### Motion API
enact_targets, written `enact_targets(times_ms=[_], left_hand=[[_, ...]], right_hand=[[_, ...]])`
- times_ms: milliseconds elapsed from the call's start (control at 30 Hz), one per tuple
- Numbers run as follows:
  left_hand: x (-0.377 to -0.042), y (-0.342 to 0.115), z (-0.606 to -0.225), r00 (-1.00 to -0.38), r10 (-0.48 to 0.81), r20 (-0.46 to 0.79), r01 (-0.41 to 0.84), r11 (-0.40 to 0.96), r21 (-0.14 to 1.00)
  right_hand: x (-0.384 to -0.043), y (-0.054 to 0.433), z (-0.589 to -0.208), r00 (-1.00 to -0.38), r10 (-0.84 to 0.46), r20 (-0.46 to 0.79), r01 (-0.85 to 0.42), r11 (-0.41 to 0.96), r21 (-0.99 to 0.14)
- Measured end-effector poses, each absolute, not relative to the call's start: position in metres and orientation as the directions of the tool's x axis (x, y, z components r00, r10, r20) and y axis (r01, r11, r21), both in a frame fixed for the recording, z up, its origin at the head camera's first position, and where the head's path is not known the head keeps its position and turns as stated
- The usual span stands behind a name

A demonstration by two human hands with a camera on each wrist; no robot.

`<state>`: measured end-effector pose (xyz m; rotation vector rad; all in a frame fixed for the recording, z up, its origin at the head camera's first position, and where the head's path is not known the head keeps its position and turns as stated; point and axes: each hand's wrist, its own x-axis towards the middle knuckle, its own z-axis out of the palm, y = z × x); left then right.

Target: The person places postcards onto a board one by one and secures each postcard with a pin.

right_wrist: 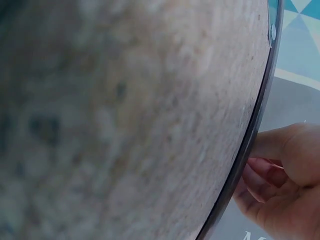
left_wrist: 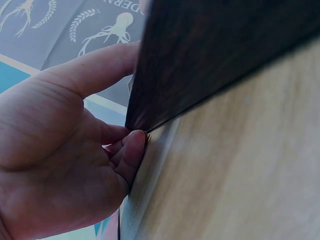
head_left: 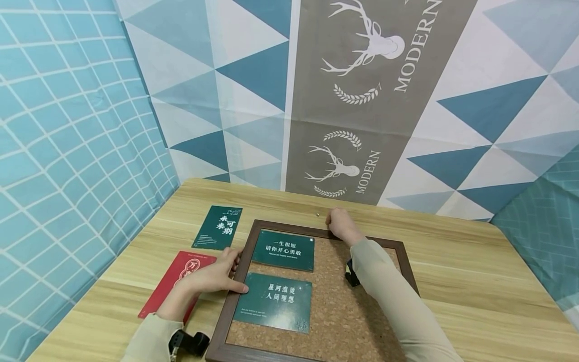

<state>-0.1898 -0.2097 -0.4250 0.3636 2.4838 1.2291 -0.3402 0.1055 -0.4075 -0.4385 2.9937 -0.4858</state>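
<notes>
A cork board (head_left: 344,301) in a dark brown frame lies on the wooden table. My left hand (head_left: 212,274) grips its left side, thumb on top of the frame; in the left wrist view the curled fingers of that hand (left_wrist: 60,145) meet the frame's lower edge (left_wrist: 200,55). At the far edge is my right hand (head_left: 345,227), bent down beyond the frame; in the right wrist view the frame edge (right_wrist: 250,132) hides its fingertips, so I cannot tell what they hold. Two green cards, an upper one (head_left: 285,251) and a lower one (head_left: 276,304), lie on the cork.
A small shiny pin-like object (head_left: 318,215) lies beyond the board, left of my right hand. Left of the board are another green card (head_left: 218,226) and a red card (head_left: 167,281), partly behind my left arm. A patterned cloth wall (head_left: 334,110) borders the table's back.
</notes>
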Motion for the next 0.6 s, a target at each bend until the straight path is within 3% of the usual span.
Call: enact_targets(times_ms=[600], left_hand=[[-0.19,-0.2105,-0.4266,-0.908,0.375,-0.19,0.077,0.593,0.802]], right_hand=[[-0.3357,0.1056,-0.4051,-0.955,-0.297,-0.017,-0.274,0.9,-0.338]])
